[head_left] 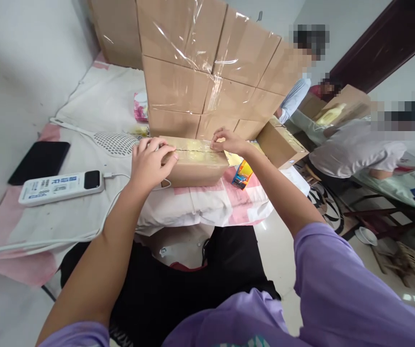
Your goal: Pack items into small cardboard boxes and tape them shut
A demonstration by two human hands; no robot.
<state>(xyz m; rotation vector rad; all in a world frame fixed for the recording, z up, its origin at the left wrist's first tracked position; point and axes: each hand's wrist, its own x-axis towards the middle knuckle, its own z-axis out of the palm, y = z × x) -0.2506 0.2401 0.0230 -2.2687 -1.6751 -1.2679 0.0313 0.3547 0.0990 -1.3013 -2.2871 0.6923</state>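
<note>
Sealing a small carton on the bed
Left hand and right hand press flat on the small carton, tape already across its seam; taped cartons stacked just beyond.

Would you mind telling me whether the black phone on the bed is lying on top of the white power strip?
No, the black phone lies flat on the sheet apart from the white power strip, farther from the person.

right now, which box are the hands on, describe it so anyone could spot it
Start at the tall stack of taped cartons on the bed. Just in front lies one small carton, with the left hand and right hand on its lid. Unlike its neighbours, it lies alone.
</note>
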